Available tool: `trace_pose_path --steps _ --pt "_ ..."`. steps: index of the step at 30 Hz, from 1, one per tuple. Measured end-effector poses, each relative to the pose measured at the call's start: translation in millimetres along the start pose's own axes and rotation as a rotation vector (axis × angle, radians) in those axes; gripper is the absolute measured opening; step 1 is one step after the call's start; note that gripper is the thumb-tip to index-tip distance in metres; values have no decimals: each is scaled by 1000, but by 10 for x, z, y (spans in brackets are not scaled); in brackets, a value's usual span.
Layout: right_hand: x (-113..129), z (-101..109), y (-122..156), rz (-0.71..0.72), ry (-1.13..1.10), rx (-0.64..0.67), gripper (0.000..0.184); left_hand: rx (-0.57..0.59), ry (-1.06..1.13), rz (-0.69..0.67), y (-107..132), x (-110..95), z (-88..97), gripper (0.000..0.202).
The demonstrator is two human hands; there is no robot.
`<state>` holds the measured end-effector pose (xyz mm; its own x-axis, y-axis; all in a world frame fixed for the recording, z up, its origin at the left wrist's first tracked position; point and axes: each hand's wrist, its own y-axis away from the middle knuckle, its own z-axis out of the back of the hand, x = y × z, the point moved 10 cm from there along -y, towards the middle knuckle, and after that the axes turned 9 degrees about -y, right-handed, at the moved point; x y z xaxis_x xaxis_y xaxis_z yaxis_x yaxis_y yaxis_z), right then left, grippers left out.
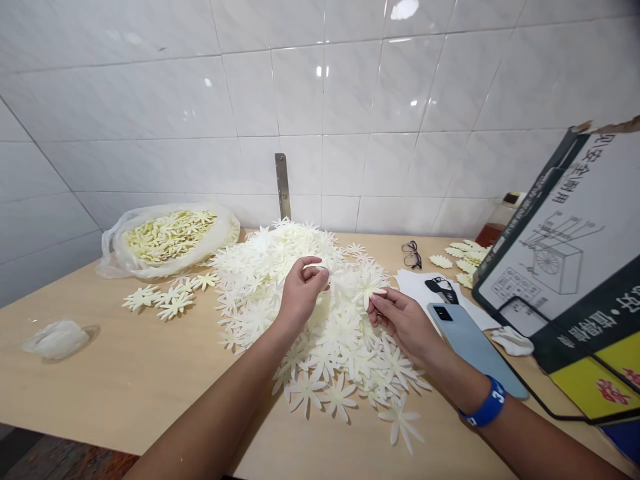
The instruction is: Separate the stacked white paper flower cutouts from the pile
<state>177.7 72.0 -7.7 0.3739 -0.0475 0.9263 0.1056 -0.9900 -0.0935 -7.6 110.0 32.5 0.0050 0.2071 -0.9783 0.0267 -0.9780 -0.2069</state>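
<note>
A large heap of pale cream flower-shaped cutouts (325,353) covers the middle of the table. My right hand (403,323), with a blue wristband (487,403) on its wrist, pinches one flower cutout (369,288) by a petal at the heap's right side. Over the heap's middle, my left hand (304,290) is closed, thumb against curled fingers; whatever may be between them is too small or hidden to make out. Several loose flower cutouts (175,303) lie left of the heap. Some single flowers (401,421) rest at its front edge.
Behind on the left sits a plastic bag (113,253) of yellowish flower cutouts. A clear wrapped bundle (57,339) lies at far left. On the right are eyeglasses (412,255), a light blue phone (475,350), keys (443,290), and a large printed box (560,260). A tiled wall (345,167) stands behind.
</note>
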Motion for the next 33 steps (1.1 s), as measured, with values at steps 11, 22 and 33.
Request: trace_pose_path --steps 11,22,33 --pt "15 -16 22 -6 69 -2 32 -69 -622 -523 224 -461 -110 13" --pt "-19 -115 25 20 84 110 24 358 -540 -430 386 -285 -592 19" --pt "5 -86 10 51 114 57 32 380 -415 -289 379 -204 -602 14"
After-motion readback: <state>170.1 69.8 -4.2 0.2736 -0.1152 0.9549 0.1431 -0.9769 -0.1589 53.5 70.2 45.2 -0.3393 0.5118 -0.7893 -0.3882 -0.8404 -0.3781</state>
